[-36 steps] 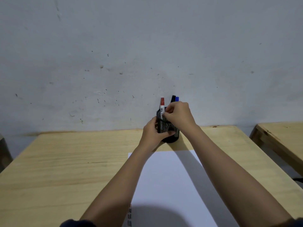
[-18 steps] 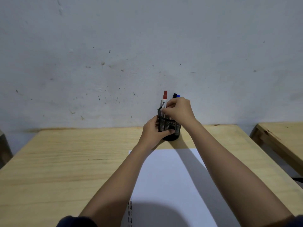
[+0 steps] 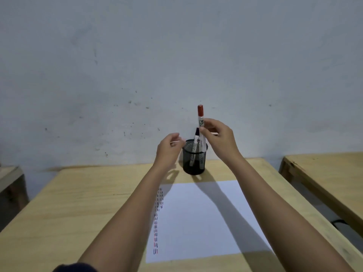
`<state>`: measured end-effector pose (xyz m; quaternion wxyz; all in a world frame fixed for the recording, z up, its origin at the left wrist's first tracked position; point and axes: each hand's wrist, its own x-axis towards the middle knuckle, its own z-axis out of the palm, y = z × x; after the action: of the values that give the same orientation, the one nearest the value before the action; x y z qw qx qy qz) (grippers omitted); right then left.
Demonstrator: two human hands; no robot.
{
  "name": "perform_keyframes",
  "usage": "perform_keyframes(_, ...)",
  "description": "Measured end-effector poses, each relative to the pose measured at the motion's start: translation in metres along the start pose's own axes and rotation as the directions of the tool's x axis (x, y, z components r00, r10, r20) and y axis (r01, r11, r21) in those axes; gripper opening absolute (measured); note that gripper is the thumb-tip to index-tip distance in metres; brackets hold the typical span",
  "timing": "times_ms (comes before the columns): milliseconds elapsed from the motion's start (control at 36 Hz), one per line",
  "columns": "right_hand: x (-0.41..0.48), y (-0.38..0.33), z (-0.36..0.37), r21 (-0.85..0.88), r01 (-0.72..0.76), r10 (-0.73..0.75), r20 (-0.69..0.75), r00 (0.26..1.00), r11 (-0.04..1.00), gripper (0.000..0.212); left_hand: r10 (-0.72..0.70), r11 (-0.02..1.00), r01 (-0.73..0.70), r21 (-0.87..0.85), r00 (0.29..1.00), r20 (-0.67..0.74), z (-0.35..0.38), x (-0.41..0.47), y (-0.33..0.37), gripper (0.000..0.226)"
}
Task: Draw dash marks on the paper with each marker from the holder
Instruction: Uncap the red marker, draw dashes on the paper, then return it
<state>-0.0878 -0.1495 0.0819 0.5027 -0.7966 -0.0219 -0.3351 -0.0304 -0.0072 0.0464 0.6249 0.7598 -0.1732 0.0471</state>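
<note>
A black mesh holder (image 3: 194, 161) stands at the far edge of the wooden table, with dark-capped markers (image 3: 195, 144) leaning inside it. My right hand (image 3: 219, 139) grips a red-capped white marker (image 3: 200, 118) upright, lifted partly above the holder's rim. My left hand (image 3: 169, 149) hovers just left of the holder, fingers loosely curled and apart from it, holding nothing. A white sheet of paper (image 3: 202, 216) lies in front of the holder, with columns of red, blue and black dash marks (image 3: 158, 214) along its left edge.
The wooden table (image 3: 78, 203) runs up to a grey wall (image 3: 176, 65). A second wooden table (image 3: 330, 173) stands to the right across a gap. Part of another piece of furniture (image 3: 9, 181) shows at the far left.
My right hand has pulled the red-capped marker upward out of the holder. My left hand has let go of the holder and moved away to the left. The camera has tilted down.
</note>
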Motion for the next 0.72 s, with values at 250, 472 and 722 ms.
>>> perform_keyframes(250, -0.052, -0.013, -0.017, -0.179, 0.149, -0.117, 0.179, 0.977, 0.973, 0.026, 0.247, 0.959, -0.226, -0.172, 0.963, 0.113, -0.015, -0.051, 0.060, 0.009)
perform_keyframes(472, -0.075, -0.019, -0.028, -0.240, 0.163, -0.106, 0.231, 0.967, 0.957, 0.026, 0.192, 0.961, -0.178, -0.211, 0.980, 0.051, -0.022, -0.078, 0.050, 0.005)
perform_keyframes(722, -0.084, -0.015, -0.048, 0.056, -0.104, 0.093, 0.168, 0.981, 0.993, 0.009, -0.013, 0.796, 0.038, -0.605, 0.999, 0.045, -0.034, -0.094, 0.027, 0.008)
